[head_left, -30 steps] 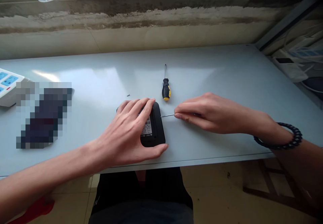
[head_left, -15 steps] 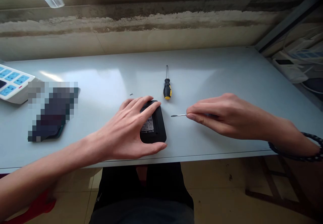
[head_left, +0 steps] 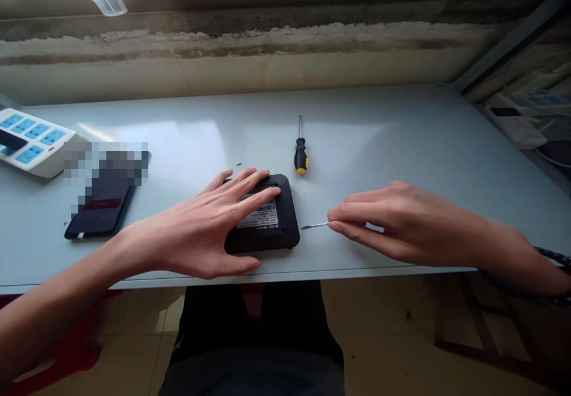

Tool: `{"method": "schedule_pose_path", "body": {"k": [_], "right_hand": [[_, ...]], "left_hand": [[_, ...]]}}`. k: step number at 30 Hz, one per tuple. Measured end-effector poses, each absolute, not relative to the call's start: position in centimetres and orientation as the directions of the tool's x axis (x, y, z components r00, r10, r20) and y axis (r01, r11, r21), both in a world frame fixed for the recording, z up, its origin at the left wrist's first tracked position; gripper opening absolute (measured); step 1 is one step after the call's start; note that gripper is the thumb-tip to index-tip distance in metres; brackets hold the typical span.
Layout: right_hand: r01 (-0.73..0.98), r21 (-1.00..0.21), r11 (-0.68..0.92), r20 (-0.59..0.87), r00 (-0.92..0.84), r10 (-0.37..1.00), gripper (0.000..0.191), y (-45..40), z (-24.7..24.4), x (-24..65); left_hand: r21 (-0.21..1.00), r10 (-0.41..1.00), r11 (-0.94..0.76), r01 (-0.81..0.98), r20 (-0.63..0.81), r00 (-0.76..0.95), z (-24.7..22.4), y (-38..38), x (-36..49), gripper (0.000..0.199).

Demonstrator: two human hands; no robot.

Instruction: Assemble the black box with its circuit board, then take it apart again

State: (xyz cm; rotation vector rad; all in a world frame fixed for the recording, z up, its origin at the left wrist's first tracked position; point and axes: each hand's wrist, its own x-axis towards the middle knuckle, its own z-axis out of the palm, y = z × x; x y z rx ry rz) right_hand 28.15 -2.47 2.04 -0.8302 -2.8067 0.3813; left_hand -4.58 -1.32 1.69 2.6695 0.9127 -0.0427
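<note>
A black box-shaped device (head_left: 288,211) lies flat on the table, with a white printed label (head_left: 268,214) facing up. My left hand (head_left: 214,220) rests across its left part, fingers spread over the top and thumb stretched out near the front edge. Between the thumb and fingers of my right hand (head_left: 383,223) is a thin metal pry tool (head_left: 314,226). Its flat tip points left, a short gap from the device's right side; the rest of the tool is mostly hidden in the hand. Behind them lies a black and yellow screwdriver (head_left: 301,155), shaft towards the wall.
A small screw (head_left: 238,164) lies behind my left fingers. To the left are a phone (head_left: 100,211), partly pixelated, and a white power strip (head_left: 42,146) with blue sockets. The table's front edge (head_left: 312,279) runs close to my lap.
My left hand has slid left on the device, baring more of its label and right side. The right hand with the pry tool has come lower, nearer the table's front edge.
</note>
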Motion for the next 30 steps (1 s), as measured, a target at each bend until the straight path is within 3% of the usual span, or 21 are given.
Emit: {"method": "schedule_pose_path", "body": {"k": [13, 20, 30], "right_hand": [[0.548, -0.323, 0.772, 0.006, -0.814, 0.580, 0.037, -4.1, 1.7, 27.5], [0.623, -0.380, 0.683, -0.032, -0.747, 0.664, 0.042, -4.9, 1.5, 27.0], [0.618, -0.447, 0.647, -0.026, -0.732, 0.681, 0.039, -5.8, 1.0, 26.8]], "left_hand": [[0.294, 0.633, -0.744, 0.599, 0.025, 0.774, 0.5, -2.0, -6.4, 0.086], [0.298, 0.643, -0.735, 0.608, 0.023, 0.766, 0.1, -1.9, -6.4, 0.084], [0.301, 0.655, -0.733, 0.610, 0.069, 0.753, -0.3, -2.0, -6.4, 0.082]]}}
